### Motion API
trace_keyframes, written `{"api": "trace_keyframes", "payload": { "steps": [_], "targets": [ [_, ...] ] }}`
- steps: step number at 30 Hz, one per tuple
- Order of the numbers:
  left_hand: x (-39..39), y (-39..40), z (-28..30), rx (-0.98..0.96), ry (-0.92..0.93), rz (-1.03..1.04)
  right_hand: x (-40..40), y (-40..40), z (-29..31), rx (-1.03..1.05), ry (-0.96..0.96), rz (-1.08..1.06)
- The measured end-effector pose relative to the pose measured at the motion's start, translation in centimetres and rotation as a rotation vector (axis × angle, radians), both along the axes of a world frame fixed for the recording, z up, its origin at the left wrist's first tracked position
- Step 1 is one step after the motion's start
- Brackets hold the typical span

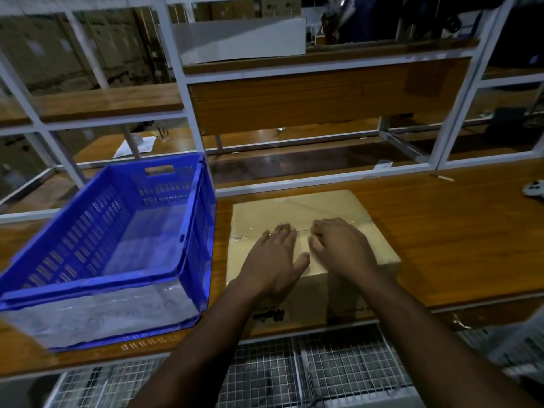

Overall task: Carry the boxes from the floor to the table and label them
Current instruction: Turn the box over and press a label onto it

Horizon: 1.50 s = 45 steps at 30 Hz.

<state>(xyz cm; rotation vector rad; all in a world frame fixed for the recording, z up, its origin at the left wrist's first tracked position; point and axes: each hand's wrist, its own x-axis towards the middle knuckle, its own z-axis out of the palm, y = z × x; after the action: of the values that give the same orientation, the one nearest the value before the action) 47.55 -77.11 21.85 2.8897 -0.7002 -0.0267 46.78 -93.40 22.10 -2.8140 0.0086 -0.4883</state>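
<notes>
i see a brown cardboard box [321,213] sitting on the brown wooden table [459,231], near the front edge and about in the middle. it is taped shut with a strip of clear tape [244,237] running from left to right across its top. there is some dark print on its near side, but it is too blurry for me to read.

both hands are on top of the box. my left hand [273,260] lies flat with the fingers straight and close together and the thumb sticking out to the right. it presses down on the lid and holds nothing. my right hand [338,245] is just beside it, on the right. its fingers are curled down onto the tape line. i cannot tell if they pinch something small or just press there. the two hands are very close, but i cannot tell if they touch.

to the left of the box stands a big blue plastic crate with slotted walls [188,219]. it sits on the same table, just beside the box. a clear plastic sheet [103,316] covers its near side.

far behind the table there is a white metal rack with wooden shelves [323,95]. a white sheet of paper [138,145] lies on a far surface to the left. at the far right edge of the table i see a small white thing [534,189], cut off by the edge of the view. under the near edge of the table there is white wire mesh [323,372].
</notes>
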Motion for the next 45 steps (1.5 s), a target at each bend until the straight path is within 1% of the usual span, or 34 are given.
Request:
{"api": "trace_keyframes", "payload": {
  "steps": [4,7,11,13,17,19,21,25,30,34,37,40,43,45],
  "targets": [
    [0.5,0.6,0.2,-0.014,0.016,-0.026,1.4,1.3,0.7,-0.048,-0.038,-0.080],
    [1.2,1.3,0.0,0.004,0.002,0.011,1.9,2.3,0.7,-0.082,-0.044,-0.009],
    [2.0,2.1,-0.1,0.026,-0.004,0.070,1.7,2.0,0.3,-0.062,0.065,0.108],
    [2.2,2.3,-0.2,0.026,0.009,0.069,2.0,1.8,0.1,-0.076,0.078,0.103],
    [2.8,2.4,-0.4,0.029,0.019,0.052,2.8,2.4,-0.1,-0.081,0.021,0.048],
    [3.4,2.2,-0.4,0.036,0.015,0.040,3.1,2.7,-0.1,-0.097,0.022,0.025],
    [3.9,1.8,-0.2,0.030,0.011,0.010,3.2,2.9,-0.1,-0.104,0.053,0.048],
    [4.8,1.1,0.0,0.000,-0.003,-0.032,3.7,2.7,0.1,-0.129,0.106,0.166],
    [5.3,1.3,0.1,-0.028,0.005,-0.029,4.9,2.6,0.2,-0.078,0.042,0.117],
    [5.9,1.2,0.0,-0.004,0.007,0.047,6.3,1.4,-0.5,-0.109,0.121,0.125],
    [6.7,1.9,-0.1,0.015,0.004,0.173,7.2,-0.8,-0.5,-0.110,0.190,0.042],
    [7.4,2.5,-0.5,0.028,-0.010,0.280,7.3,-3.1,-0.6,-0.097,0.200,0.005],
    [7.8,2.5,-1.0,0.025,-0.030,0.306,7.4,-3.6,-0.5,-0.094,0.190,0.012],
    [7.7,2.6,-0.7,0.000,-0.036,0.279,7.5,-3.5,-0.4,-0.094,0.200,0.025]
  ]
}}
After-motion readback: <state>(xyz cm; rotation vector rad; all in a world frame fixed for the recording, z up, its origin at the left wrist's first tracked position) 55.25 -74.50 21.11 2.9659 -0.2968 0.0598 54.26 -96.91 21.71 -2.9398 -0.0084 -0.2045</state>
